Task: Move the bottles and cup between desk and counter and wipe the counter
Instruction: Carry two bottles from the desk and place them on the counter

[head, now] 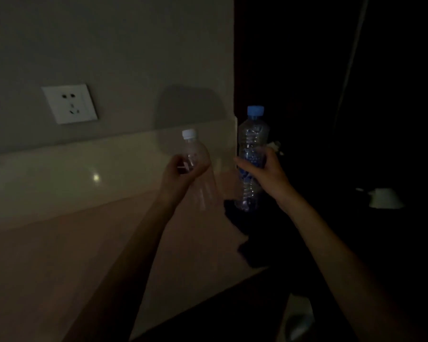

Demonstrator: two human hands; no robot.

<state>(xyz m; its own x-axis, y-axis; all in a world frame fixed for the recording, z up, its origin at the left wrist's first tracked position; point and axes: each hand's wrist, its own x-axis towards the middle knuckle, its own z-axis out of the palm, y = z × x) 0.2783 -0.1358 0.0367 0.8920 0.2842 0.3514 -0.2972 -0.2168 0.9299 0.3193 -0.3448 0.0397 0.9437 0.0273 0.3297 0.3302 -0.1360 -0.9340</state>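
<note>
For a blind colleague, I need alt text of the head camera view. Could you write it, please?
In dim light, the person's left hand holds a small clear plastic bottle with a white cap and the right hand a taller clear plastic bottle with a blue cap, both above a pale glossy counter. A white wall socket is upper left.

Dark cloth (pixel 242 233) indistinct; pale cup (pixel 386 198) dim, blurred.

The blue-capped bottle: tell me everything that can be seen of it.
The blue-capped bottle is clear ribbed plastic with a blue label around its middle and its cap screwed on. It stands nearly upright in the air, held around the middle by the right hand, beside the wall's edge against the dark area. It looks mostly empty, though the dim light makes that uncertain. Nothing else visibly touches it.
</note>
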